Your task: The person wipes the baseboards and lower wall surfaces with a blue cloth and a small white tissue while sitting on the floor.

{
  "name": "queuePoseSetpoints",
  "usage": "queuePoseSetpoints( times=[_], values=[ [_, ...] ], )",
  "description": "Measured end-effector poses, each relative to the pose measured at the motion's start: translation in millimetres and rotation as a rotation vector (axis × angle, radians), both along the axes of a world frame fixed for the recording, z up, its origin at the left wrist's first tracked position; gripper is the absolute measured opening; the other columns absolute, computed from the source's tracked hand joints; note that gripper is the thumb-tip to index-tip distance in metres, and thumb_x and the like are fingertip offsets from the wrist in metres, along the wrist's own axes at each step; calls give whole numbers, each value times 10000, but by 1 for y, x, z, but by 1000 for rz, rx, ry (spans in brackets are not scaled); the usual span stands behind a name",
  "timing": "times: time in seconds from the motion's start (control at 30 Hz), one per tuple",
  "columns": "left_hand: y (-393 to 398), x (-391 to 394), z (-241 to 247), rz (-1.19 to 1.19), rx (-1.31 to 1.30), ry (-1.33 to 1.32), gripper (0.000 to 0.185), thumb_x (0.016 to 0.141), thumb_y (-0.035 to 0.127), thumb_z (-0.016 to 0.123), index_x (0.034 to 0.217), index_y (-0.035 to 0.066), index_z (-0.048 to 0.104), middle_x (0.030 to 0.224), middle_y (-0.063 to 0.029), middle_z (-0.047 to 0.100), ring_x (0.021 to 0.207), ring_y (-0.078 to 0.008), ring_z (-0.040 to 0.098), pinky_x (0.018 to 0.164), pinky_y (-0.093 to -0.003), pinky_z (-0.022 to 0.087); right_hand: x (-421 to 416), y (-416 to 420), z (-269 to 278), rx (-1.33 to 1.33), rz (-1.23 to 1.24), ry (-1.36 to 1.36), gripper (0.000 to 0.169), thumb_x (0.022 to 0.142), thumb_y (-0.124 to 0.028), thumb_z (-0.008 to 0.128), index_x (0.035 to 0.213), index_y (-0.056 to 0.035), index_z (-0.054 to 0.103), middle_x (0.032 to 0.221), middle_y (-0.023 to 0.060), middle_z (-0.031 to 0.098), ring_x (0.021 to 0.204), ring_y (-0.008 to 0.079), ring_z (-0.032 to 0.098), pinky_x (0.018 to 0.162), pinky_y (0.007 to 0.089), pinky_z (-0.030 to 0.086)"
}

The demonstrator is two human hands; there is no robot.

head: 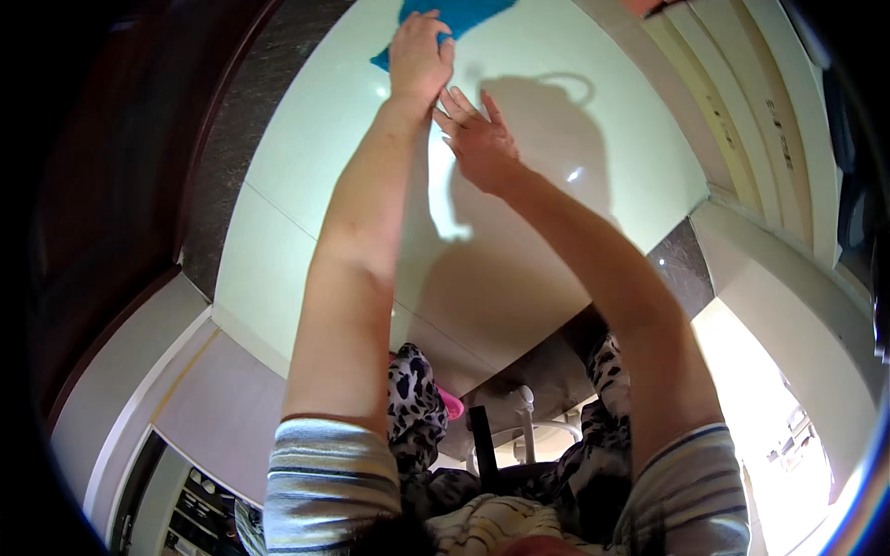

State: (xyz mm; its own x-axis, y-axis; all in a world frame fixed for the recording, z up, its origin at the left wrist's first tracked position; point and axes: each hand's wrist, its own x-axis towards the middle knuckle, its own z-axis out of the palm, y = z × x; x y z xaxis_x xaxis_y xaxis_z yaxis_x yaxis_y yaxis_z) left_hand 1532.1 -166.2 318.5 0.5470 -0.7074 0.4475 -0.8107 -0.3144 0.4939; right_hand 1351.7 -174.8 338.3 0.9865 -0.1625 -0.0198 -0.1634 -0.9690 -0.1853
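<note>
My left hand [421, 59] is at the far end of my reach, over a blue cloth [469, 17] that lies on the pale tiled floor [278, 187]. Its fingers curl on the cloth, and cloth shows on both sides of the hand. Part of the cloth runs out of the top of the view. Close to my left wrist, my right hand [483, 142] has its fingers spread and nothing in it. Whether its fingertips touch the wrist cannot be told.
Dark stone border tiles [243, 125] edge the floor, with a dark wooden door or panel [118, 174] at left. Along the right stand pale boards or boxes [758, 111] bearing writing. A pink slipper [450, 403] and a wheeled chair base [526, 417] show below. A bright opening [758, 389] is at lower right.
</note>
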Motion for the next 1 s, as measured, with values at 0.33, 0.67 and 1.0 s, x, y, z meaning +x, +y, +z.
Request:
queuePoseSetpoints(
  times=[0.33, 0.67, 1.0],
  values=[
    [-57, -110, 15, -190, 136, -191, 529, 752, 45, 547, 1266, 166, 570, 1265, -93, 559, 1167, -313, 491, 987, -423, 388, -284, -125, 66, -133, -490, 38, 514, 780, -37, 627, 1274, -166, 561, 1198, 135, 530, 1052, 323, 538, 878, 410, 469],
    [74, -251, 42, -472, 136, 219, 442, 696, -40, 553, 1091, 123, 668, 1121, -77, 599, 1138, -297, 505, 951, -419, 418, -314, -100, 50, 335, -616, -125, 473, 769, 18, 622, 1221, -116, 580, 1032, 129, 556, 927, 322, 574, 792, 399, 491],
    [124, -325, 35, 388, 103, 230, 438, 739, 31, 574, 1176, 9, 548, 1137, -204, 519, 1061, -380, 443, 950, -472, 329, -342, -109, 42, 226, -723, -113, 360, 728, -49, 667, 1076, -83, 582, 903, 113, 603, 937, 331, 548, 816, 416, 461]
  ],
)
